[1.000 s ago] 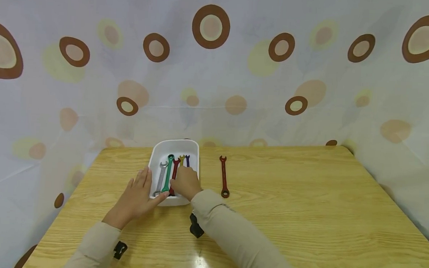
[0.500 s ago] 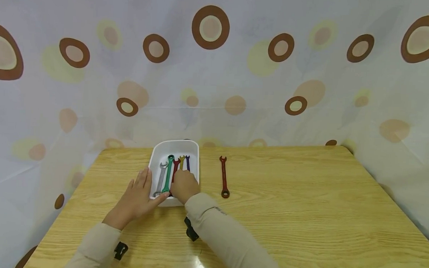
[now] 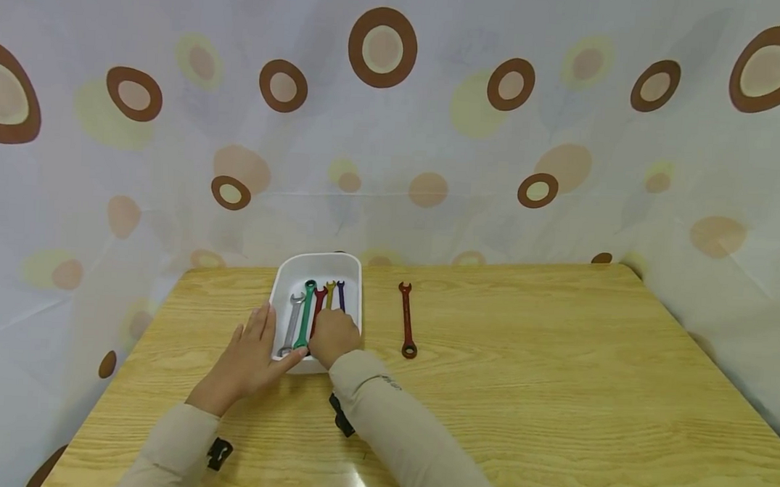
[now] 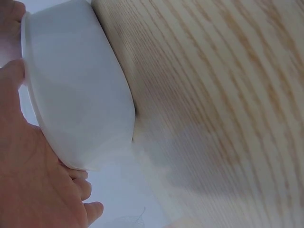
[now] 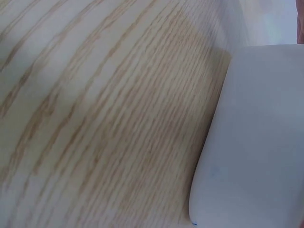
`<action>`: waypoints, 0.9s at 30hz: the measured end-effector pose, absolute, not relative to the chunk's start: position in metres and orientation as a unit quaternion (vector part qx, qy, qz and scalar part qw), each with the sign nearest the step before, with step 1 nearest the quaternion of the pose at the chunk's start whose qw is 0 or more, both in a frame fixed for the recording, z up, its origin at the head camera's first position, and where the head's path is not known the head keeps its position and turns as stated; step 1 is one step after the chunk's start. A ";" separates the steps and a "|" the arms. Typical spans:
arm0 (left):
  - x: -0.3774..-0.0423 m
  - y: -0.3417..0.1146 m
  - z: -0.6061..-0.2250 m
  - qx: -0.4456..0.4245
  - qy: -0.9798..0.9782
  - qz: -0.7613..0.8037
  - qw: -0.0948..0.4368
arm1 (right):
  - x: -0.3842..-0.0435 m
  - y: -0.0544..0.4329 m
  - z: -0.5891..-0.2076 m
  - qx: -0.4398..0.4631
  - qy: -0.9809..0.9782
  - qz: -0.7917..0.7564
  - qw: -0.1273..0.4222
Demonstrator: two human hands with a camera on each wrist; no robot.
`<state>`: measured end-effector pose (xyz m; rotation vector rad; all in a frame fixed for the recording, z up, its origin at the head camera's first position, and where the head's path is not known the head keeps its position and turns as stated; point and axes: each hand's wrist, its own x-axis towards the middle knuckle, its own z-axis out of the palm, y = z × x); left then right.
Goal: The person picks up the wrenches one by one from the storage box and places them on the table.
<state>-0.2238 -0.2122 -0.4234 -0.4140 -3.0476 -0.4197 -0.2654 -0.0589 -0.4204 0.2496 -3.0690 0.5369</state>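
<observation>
In the head view a white tray (image 3: 320,260) stands on the table, holding several combination wrenches side by side: a silver wrench (image 3: 292,323), a green wrench (image 3: 305,312), a red wrench (image 3: 319,298), a yellow wrench (image 3: 330,292) and a small purple wrench (image 3: 341,296). My left hand (image 3: 244,357) braces the tray's near left corner, its fingers extended along the left wall and the thumb across the front rim. Inside the tray, my right hand (image 3: 335,337) is bent over the lower ends of the red, yellow and purple wrenches. Its fingertips are hidden.
A second red wrench (image 3: 408,320) lies on the wooden table (image 3: 554,367), right of the tray. Behind the table's far edge hangs a patterned cloth (image 3: 433,151). The wrist views show mostly the tray's outer wall (image 4: 80,85) and the wood grain.
My right hand has shifted slightly left and toward me inside the tray, showing more of the purple wrench and covering more of the red one. My left hand and the tray stay put.
</observation>
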 end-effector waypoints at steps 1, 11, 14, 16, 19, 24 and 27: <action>-0.224 -0.212 -0.423 -0.133 -0.982 -0.135 0.019 | -0.266 -0.059 -0.421 0.080 -0.982 0.170 0.007; -0.224 -0.214 -0.425 -0.135 -0.981 -0.139 0.014 | -0.266 -0.061 -0.422 0.077 -0.982 0.170 0.008; -0.224 -0.214 -0.425 -0.136 -0.981 -0.139 0.014 | -0.267 -0.062 -0.423 0.077 -0.983 0.168 0.005; -0.224 -0.214 -0.424 -0.137 -0.980 -0.140 0.015 | -0.268 -0.063 -0.425 0.074 -0.984 0.162 0.007; -0.224 -0.214 -0.424 -0.139 -0.980 -0.141 0.016 | -0.271 -0.064 -0.429 0.071 -0.986 0.152 0.005; -0.223 -0.213 -0.422 -0.135 -0.980 -0.143 0.012 | -0.276 -0.064 -0.435 0.074 -0.986 0.147 0.000; -0.224 -0.213 -0.423 -0.131 -0.980 -0.147 0.010 | -0.275 -0.063 -0.432 0.076 -0.986 0.147 -0.006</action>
